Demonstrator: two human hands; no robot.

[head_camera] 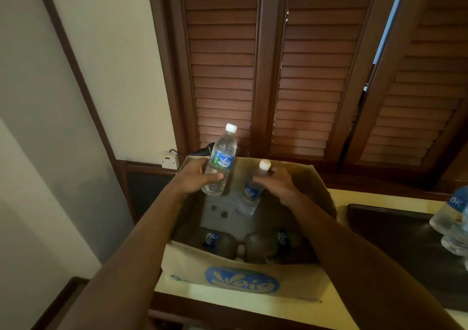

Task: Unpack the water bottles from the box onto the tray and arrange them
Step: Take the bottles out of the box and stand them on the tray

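An open cardboard box [240,279] with a blue logo stands on a cream counter. My left hand [200,175] grips a clear water bottle [221,162] with a blue label and white cap, lifted above the box's far left corner. My right hand [276,181] grips a second bottle [252,193] near its neck, just above the box's inside. Two more bottles lie on the box floor, one on the left [214,239] and one on the right [273,241]. A dark tray [395,241] sits to the right, carrying bottles [453,218] at its right edge.
Brown louvred shutters [291,76] fill the wall behind the counter. A white wall socket [169,160] with a black cable sits left of the box. The counter's front edge [228,304] has dark wood trim.
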